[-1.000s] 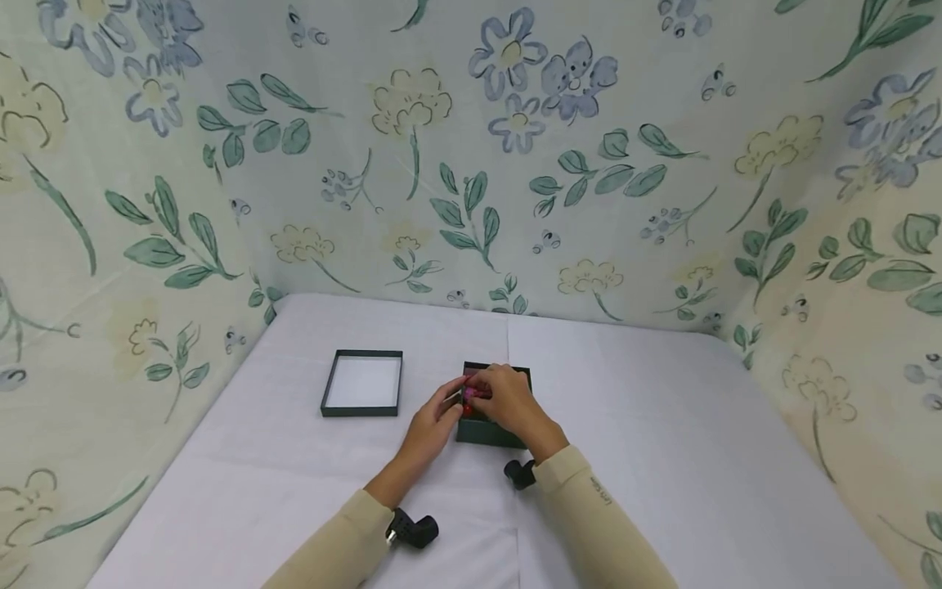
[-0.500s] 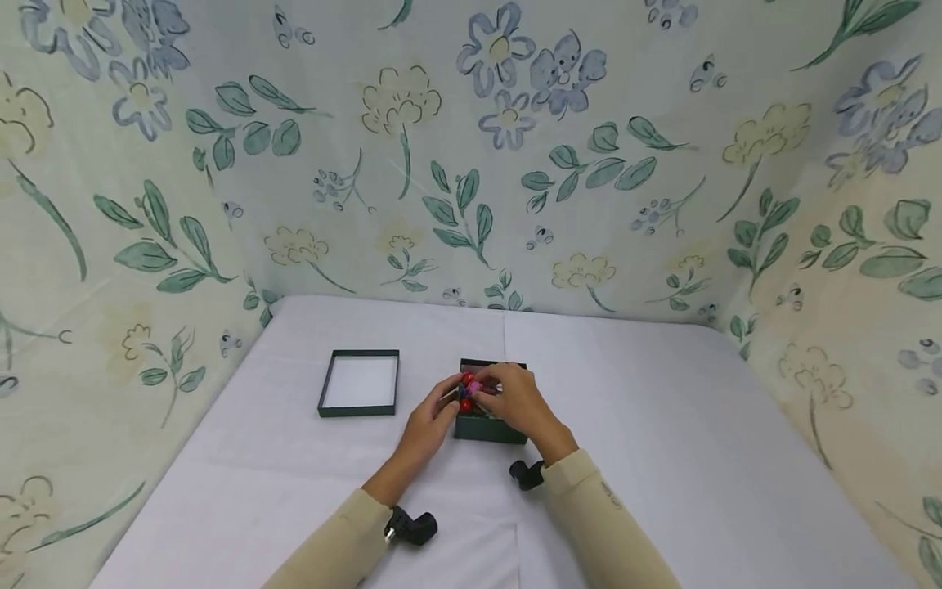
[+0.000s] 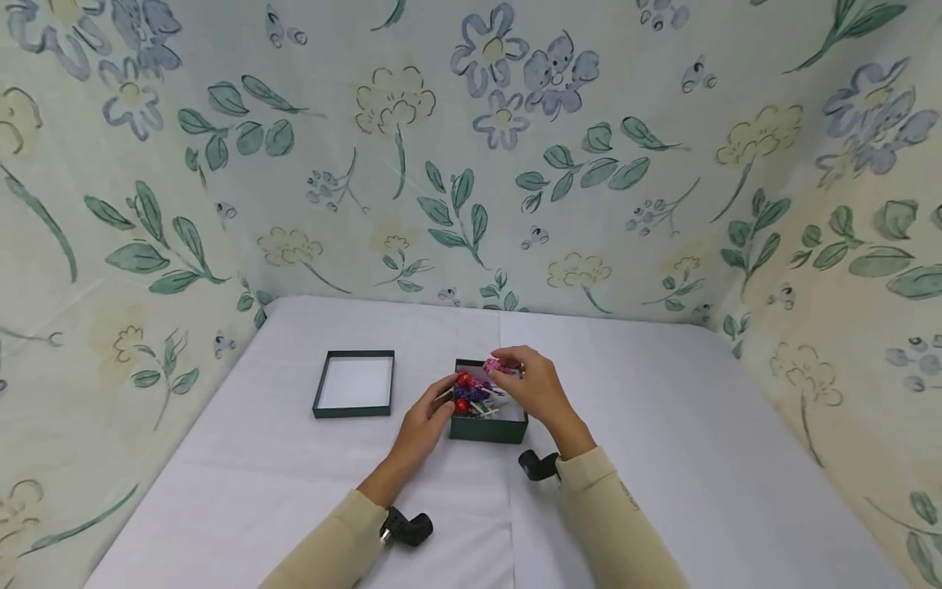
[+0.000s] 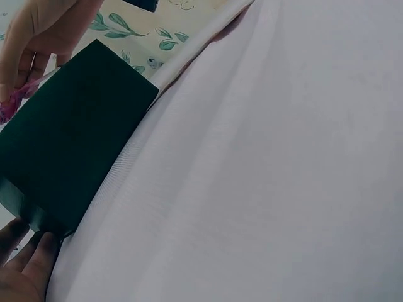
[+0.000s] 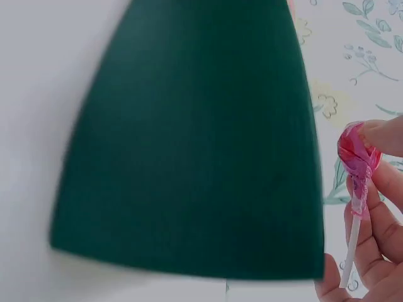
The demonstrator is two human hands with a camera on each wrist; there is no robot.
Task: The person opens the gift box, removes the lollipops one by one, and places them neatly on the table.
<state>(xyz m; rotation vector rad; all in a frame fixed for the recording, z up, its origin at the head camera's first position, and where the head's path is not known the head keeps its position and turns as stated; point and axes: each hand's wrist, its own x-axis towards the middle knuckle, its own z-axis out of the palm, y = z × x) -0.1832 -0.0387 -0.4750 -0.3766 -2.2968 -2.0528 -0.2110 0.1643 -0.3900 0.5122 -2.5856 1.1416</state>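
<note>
A pink-wrapped lollipop (image 3: 491,366) is pinched between the thumb and fingertips of my right hand (image 3: 540,388), over the back right part of a dark green box (image 3: 487,429). The right wrist view shows its pink wrapper (image 5: 357,157) and white stick (image 5: 350,251) pointing down. Inside the open box lie red lollipops (image 3: 461,406) and purple ones (image 3: 467,394), with white sticks toward the right. My left hand (image 3: 419,427) rests its fingertips against the box's left side. In the left wrist view, those fingers (image 4: 41,258) touch the box's outer wall (image 4: 69,132).
A shallow square lid (image 3: 353,411) with a dark rim and white inside lies left of the box. White cloth (image 3: 662,458) covers the table. Floral fabric (image 3: 412,164) hangs behind and on both sides. Small black cameras (image 3: 409,529) are strapped at the wrists.
My right hand has lifted the pink lollipop from among the others and moved up and right, uncovering the box's contents. My left hand stays at the box's left side.
</note>
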